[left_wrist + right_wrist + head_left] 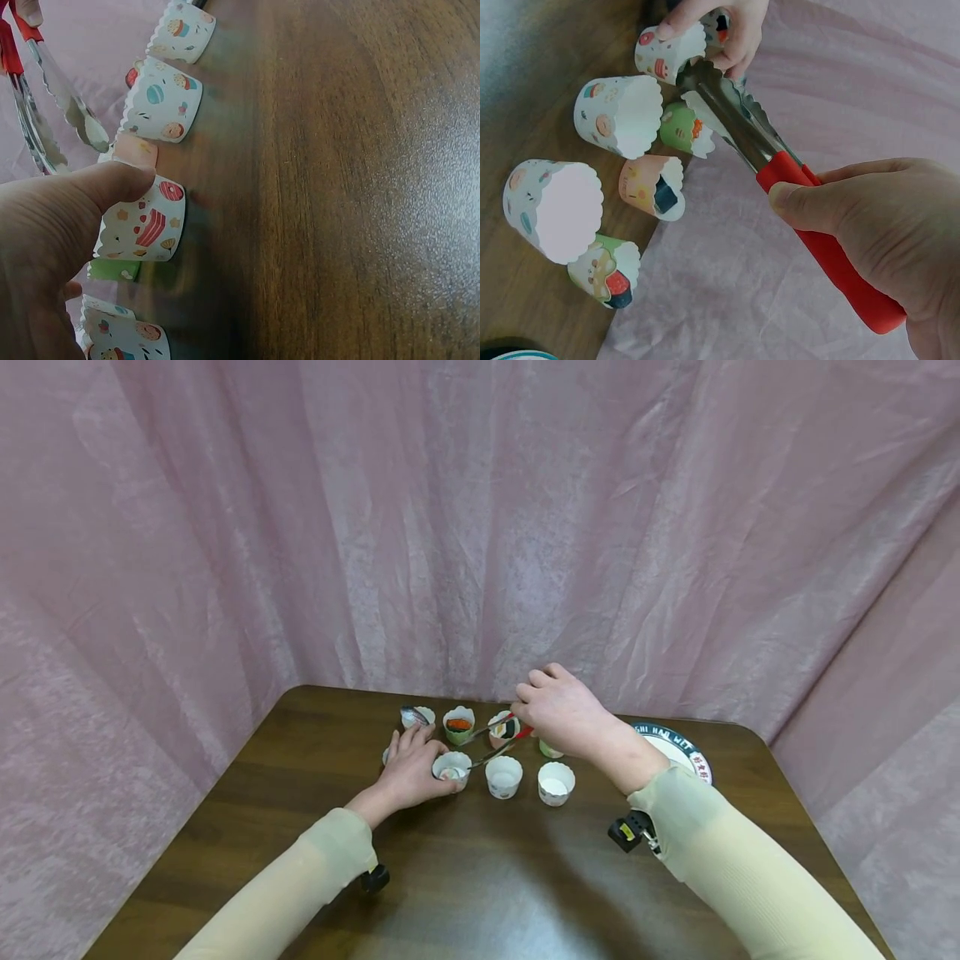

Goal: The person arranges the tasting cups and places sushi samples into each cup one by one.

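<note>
My left hand (411, 770) holds a white paper baking cup (159, 225) with cake prints, thumb on its near side and fingers on the far side. Something pale, too small to make out, lies inside that cup. In my right hand (558, 710) are metal tongs with red handles (832, 262). Their scalloped tips (697, 79) reach the rim of the held cup, slightly apart. Two white paper cups (504, 777) stand to its right. Behind it is a green cup (459, 735) with an orange-topped piece that looks like toy sushi.
The back row also has a cup with a silvery piece (415, 717), an orange cup (641, 184) and another green cup (592, 274) holding dark-wrapped pieces. At the right lies a plate (701, 767) with a lettered green rim. A pink curtain (480, 527) hangs behind the wooden table (465, 885).
</note>
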### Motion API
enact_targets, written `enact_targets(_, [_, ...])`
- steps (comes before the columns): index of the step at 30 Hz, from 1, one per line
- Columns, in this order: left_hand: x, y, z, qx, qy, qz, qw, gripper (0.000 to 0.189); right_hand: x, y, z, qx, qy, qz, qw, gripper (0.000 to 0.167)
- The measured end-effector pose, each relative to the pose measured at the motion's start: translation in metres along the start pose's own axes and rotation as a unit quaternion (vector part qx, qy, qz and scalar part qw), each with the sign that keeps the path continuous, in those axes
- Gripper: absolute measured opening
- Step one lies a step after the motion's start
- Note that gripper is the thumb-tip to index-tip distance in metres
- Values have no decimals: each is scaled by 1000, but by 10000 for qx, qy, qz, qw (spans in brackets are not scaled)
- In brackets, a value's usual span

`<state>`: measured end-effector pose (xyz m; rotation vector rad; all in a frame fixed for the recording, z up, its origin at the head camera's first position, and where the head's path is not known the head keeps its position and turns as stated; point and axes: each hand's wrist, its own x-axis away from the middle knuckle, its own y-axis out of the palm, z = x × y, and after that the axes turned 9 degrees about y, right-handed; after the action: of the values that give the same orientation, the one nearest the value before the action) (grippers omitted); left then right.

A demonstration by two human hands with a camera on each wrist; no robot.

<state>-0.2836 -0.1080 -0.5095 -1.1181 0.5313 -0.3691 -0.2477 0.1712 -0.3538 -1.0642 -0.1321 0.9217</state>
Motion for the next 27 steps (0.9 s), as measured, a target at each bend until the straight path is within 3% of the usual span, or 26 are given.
enact_targets(5, [0,-1,1,-15,-50,-61,10000,56,6,0,6,-45,34,140,9999,15])
enact_targets(12, [-2,0,-1,32,-28,55,10000,61,14,-2,15,58,79,286,9995,17])
enact_targets(20, [0,-2,-5,117,130,-44,9998,86,25,-5,25,-29,166,217,9996,19])
enact_targets(27, [7,-14,-9,118,184,4,9998,91,42,-6,41,-63,362,166,9992,35])
